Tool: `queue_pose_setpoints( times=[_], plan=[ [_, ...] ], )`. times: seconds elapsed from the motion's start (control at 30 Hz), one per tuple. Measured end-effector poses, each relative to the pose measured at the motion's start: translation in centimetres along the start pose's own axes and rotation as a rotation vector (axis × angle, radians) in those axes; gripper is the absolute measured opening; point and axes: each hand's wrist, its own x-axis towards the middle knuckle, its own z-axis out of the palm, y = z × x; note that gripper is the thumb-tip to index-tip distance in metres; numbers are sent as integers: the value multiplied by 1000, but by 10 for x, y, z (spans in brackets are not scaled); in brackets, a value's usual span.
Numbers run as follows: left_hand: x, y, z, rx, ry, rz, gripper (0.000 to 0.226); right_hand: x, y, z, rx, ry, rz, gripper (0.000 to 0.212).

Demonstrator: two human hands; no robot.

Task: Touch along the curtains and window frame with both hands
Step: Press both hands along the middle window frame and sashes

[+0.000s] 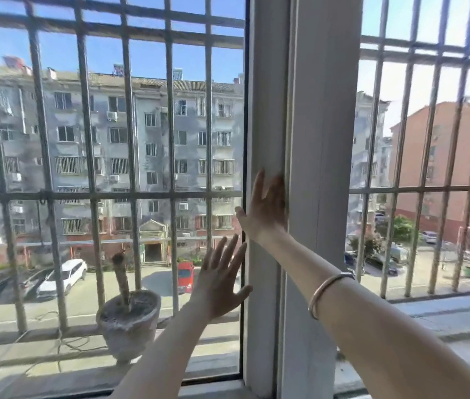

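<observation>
A wide white window frame post [308,116] runs top to bottom right of centre. My right hand [265,208] lies flat on its left part, fingers spread and pointing up; a metal bangle [325,292] circles that forearm. My left hand [222,280] is lower, palm forward with fingers apart, against the glass pane [112,139], its fingertips at the dark seal along the frame's left edge. Neither hand holds anything. No curtains are in view.
Grey metal security bars [170,194] stand outside both panes. A grey pot with a dry plant stump [128,318] sits on the outer ledge at lower left. Apartment blocks and parked cars lie beyond. The window sill [213,388] runs along the bottom.
</observation>
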Motion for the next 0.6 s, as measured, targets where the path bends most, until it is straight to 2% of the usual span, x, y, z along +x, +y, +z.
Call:
queue_pose_setpoints(
  times=[0.23, 0.6],
  plan=[
    [6, -5, 6, -22, 3, -44, 81, 6, -7, 4, 40, 51, 27, 102],
    [8, -7, 7, -59, 46, -102, 84, 5, -12, 9, 40, 47, -6, 97]
  ],
)
